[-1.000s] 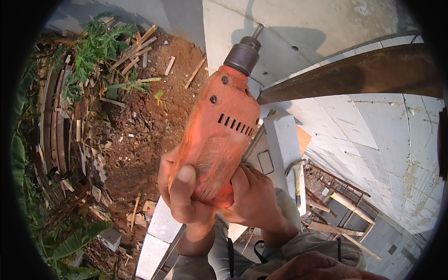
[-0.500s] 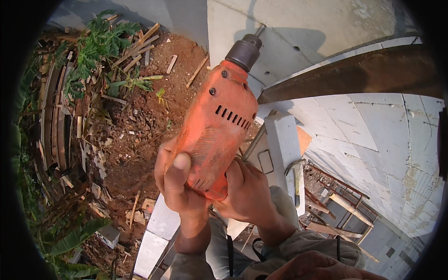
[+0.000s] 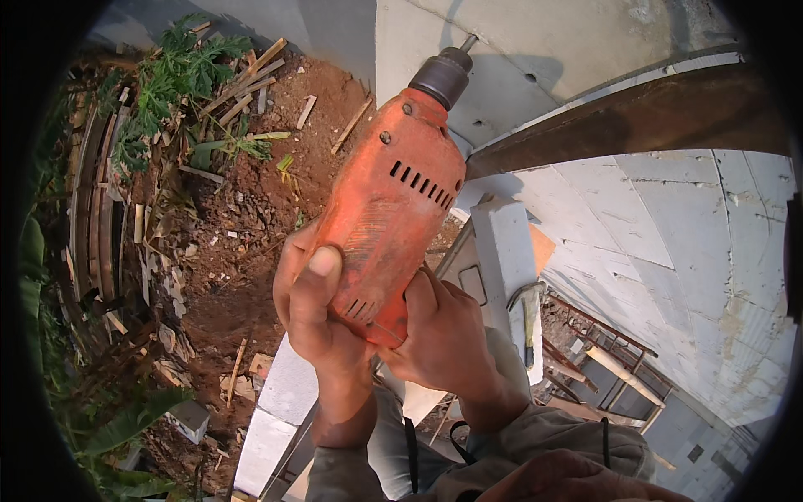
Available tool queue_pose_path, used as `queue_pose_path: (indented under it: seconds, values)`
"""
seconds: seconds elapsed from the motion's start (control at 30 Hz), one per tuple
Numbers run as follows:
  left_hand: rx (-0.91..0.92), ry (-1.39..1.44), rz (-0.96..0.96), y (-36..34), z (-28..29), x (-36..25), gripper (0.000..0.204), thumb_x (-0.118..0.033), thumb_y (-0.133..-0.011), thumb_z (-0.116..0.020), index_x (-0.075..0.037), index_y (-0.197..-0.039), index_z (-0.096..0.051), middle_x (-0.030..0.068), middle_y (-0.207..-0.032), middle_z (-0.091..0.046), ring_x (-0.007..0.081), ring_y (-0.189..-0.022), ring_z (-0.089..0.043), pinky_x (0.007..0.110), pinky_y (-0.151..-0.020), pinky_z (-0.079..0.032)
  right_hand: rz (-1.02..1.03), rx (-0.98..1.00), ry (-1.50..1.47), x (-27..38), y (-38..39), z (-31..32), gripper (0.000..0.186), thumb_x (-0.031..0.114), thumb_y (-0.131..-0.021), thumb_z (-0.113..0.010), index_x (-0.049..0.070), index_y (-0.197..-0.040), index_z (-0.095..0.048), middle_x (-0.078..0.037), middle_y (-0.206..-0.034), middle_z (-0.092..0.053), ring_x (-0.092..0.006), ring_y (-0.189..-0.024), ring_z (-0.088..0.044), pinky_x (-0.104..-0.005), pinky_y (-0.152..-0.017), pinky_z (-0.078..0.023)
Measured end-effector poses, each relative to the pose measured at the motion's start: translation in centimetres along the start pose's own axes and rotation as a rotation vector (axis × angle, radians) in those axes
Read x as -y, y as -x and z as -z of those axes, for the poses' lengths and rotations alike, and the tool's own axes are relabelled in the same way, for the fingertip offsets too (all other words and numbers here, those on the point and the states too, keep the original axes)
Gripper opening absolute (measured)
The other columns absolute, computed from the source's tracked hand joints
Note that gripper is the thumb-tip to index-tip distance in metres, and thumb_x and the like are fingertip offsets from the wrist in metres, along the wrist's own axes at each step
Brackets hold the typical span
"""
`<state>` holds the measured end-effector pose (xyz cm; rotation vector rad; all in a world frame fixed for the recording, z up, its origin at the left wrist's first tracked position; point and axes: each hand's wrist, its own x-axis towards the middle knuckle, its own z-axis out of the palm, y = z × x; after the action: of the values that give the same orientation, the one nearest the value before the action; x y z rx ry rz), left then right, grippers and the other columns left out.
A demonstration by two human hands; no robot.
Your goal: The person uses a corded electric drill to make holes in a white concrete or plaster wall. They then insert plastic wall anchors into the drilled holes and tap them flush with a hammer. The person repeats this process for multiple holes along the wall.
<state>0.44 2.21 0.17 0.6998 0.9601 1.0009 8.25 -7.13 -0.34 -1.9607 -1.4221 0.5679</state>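
Head | drill [image 3: 386, 224] | scuffed orange | dark chuck [image 3: 441, 78] | slotted vents [image 3: 421, 185]

A: State the grip.
B: Left hand [image 3: 322, 330] clasps the orange drill [image 3: 389, 213] at its rear left side, thumb [image 3: 324, 262] on the housing; right hand [image 3: 447, 347] grips the rear right side.
A: Tool orientation?
B: The chuck [image 3: 442, 77] and bit [image 3: 469, 43] point forward at the pale wall [image 3: 577, 38]; tip contact cannot be confirmed.
A: Surroundings?
B: Brown beam [image 3: 636, 121] right of the chuck; hammer [image 3: 529, 330] on the white block [image 3: 504, 247]; timber scraps [image 3: 255, 75] on red soil [image 3: 326, 94] at left.
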Motion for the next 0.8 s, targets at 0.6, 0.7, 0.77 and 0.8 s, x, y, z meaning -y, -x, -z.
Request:
queue_pose_path:
  seconds: [0.6,0.7,0.77,0.8]
  values:
    - [0.048,0.017,-0.027,0.1,0.3,0.9,0.045,-0.033,-0.087,-0.064,0.006,-0.109,-0.065,0.0083,-0.096,-0.064,0.0132,-0.088,-0.057,0.027,-0.082,-0.044,-0.1,0.012,0.027,-0.1,0.5,0.3,0.055,0.019,-0.061,-0.084,0.004,-0.098,-0.046,-0.012,-0.086,-0.058,-0.0352,-0.068,-0.064,-0.0437,-0.062,-0.052]
    - [0.102,-0.087,0.032,0.5,0.5,-0.3,0.044,-0.032,-0.088,-0.069,0.006,-0.11,-0.064,0.0082,-0.098,-0.064,0.0135,-0.09,-0.058,0.027,-0.085,-0.044,-0.113,-0.029,0.037,-0.3,0.5,0.5,0.053,0.017,-0.061,-0.083,0.005,-0.098,-0.047,-0.012,-0.086,-0.059,-0.0355,-0.068,-0.064,-0.0457,-0.063,-0.052]
    - [0.025,-0.253,-0.081,1.0,-0.2,-2.0,0.048,-0.033,-0.086,-0.075,0.005,-0.113,-0.062,0.0102,-0.1,-0.065,0.018,-0.094,-0.06,0.031,-0.091,-0.044,-0.116,-0.033,0.032,-0.4,0.4,0.7,0.051,0.017,-0.062,-0.082,0.005,-0.097,-0.047,-0.012,-0.085,-0.059,-0.0352,-0.068,-0.064,-0.0466,-0.063,-0.052]
    - [-0.024,-0.362,-0.21,0.6,-0.7,-2.3,0.05,-0.034,-0.085,-0.076,0.005,-0.114,-0.062,0.0106,-0.1,-0.065,0.0197,-0.095,-0.061,0.032,-0.093,-0.044,-0.117,-0.03,0.037,-0.7,0.4,0.7,0.051,0.017,-0.062,-0.082,0.005,-0.097,-0.047,-0.012,-0.085,-0.059,-0.035,-0.068,-0.064,-0.0462,-0.063,-0.052]
